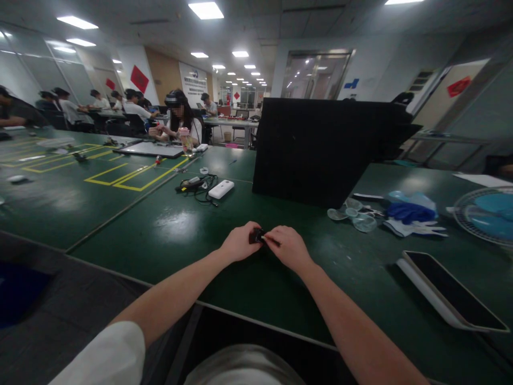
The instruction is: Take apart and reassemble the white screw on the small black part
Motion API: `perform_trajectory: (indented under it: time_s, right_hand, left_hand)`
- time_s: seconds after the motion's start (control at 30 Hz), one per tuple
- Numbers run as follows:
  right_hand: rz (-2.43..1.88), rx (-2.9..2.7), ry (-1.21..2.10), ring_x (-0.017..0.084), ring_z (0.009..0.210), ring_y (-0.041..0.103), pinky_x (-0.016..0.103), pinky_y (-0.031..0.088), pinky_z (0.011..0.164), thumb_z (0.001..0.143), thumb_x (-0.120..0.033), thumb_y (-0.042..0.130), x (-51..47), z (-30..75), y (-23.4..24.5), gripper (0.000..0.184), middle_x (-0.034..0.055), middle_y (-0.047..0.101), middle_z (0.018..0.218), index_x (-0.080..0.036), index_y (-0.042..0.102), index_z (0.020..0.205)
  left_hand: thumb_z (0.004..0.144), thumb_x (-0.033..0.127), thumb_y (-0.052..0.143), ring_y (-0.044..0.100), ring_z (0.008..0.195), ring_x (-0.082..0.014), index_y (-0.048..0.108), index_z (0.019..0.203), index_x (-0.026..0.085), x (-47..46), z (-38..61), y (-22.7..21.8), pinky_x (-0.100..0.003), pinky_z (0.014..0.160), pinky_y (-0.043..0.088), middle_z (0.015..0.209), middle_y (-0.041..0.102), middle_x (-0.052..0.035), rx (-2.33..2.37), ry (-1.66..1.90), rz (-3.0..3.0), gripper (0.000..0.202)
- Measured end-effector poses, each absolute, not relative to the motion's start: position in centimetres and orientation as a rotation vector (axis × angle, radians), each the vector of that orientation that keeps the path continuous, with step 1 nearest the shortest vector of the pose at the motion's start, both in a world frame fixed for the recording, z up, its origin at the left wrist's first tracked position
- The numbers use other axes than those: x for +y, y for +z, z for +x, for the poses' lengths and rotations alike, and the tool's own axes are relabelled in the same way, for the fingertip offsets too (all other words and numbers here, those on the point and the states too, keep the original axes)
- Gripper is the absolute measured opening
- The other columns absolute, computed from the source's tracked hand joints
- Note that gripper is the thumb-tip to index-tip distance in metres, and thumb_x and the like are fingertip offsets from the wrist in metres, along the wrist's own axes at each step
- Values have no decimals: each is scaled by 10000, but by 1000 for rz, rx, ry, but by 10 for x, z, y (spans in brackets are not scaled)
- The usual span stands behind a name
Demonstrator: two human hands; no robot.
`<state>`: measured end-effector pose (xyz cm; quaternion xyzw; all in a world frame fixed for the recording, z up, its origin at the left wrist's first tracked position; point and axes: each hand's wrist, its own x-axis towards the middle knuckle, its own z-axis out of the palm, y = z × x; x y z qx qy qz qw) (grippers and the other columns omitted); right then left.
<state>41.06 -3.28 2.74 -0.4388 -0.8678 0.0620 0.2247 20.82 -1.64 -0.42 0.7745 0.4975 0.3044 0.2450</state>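
In the middle of the head view, my left hand (241, 242) is closed around a small black object (257, 235) just over the green table (236, 289). Most of that object is hidden by the fingers, and its kind cannot be made out. My right hand (289, 246) comes in from the other side with thumb and forefinger pinched at the object's right end. A small pale tip shows between the two hands, too small to name. The fingertips of both hands nearly meet at the object.
A large black panel (308, 149) stands beyond my hands. A white device (221, 189) and black cables (196, 184) lie ahead left. At right are clear plastic cups (363, 219), blue and white gloves (412, 214), a round fan (489, 214) and a phone-like slab (452, 289). Co-workers sit behind.
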Motion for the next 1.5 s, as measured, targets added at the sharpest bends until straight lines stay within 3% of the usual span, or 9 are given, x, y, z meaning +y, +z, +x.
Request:
perform_trajectory:
  time_s: [0.37, 0.53, 0.67, 0.83, 1.0, 1.17, 1.33, 1.5]
  right_hand:
    - [-1275, -2457, 190, 237, 944, 592, 424, 488, 847, 890, -268, 524, -30, 417, 30, 252, 64, 678, 1049, -268, 737, 1025]
    - [-1377, -2248, 154, 259, 1150, 536, 449, 440, 987, 872, -216, 515, -19, 437, 24, 347, 84, 611, 1243, -229, 673, 1181]
    - [-1432, -2310, 174, 284, 1316, 424, 484, 343, 1092, 866, -282, 572, -11, 439, 13, 455, 90, 499, 1427, -223, 587, 1317]
    - [-1493, -2406, 134, 271, 1141, 537, 464, 423, 988, 873, -327, 562, -3, 441, 6, 284, 85, 632, 1207, -237, 706, 1100]
    - [-1842, -2242, 131, 274, 950, 597, 431, 500, 813, 796, -399, 626, 8, 474, 5, 263, 110, 646, 1029, -225, 741, 956]
    - [-2078, -2138, 275, 287, 916, 635, 392, 523, 699, 771, -433, 640, 12, 499, 11, 254, 120, 664, 1003, -232, 742, 889]
    - [-2217, -2036, 435, 270, 796, 665, 385, 518, 640, 766, -462, 634, 14, 498, 16, 258, 97, 692, 850, -222, 714, 820]
    - [-2153, -1881, 490, 240, 761, 663, 358, 505, 627, 792, -472, 602, 14, 495, 18, 289, 77, 708, 862, -218, 697, 891]
  left_hand:
    - [745, 353, 702, 680, 830, -200, 579, 1194, 256, -13, 208, -9, -298, 730, 516, 962, 713, -30, 1381, 821, 2128, 475]
    - [759, 352, 691, 674, 810, -191, 574, 1177, 254, -13, 205, -6, -282, 699, 492, 935, 714, -22, 1416, 858, 2114, 445]
    - [761, 353, 693, 672, 805, -193, 580, 1164, 252, -11, 202, -5, -282, 691, 488, 938, 715, -26, 1445, 872, 2087, 430]
    - [772, 342, 687, 668, 758, -186, 581, 1148, 256, -9, 198, -5, -275, 655, 473, 910, 716, -20, 1446, 897, 2053, 400]
    - [763, 335, 702, 675, 781, -200, 591, 1153, 247, -8, 194, -2, -280, 663, 469, 916, 720, -32, 1445, 906, 2025, 415]
    - [770, 322, 700, 676, 809, -201, 587, 1164, 251, -7, 191, -1, -276, 668, 467, 960, 719, -35, 1431, 911, 2021, 416]
    - [771, 323, 691, 668, 822, -205, 590, 1162, 253, -9, 192, 2, -286, 688, 463, 980, 712, -41, 1480, 895, 2058, 409]
    - [773, 324, 686, 664, 811, -207, 585, 1161, 263, -8, 192, 2, -287, 675, 456, 965, 711, -35, 1503, 885, 2071, 406]
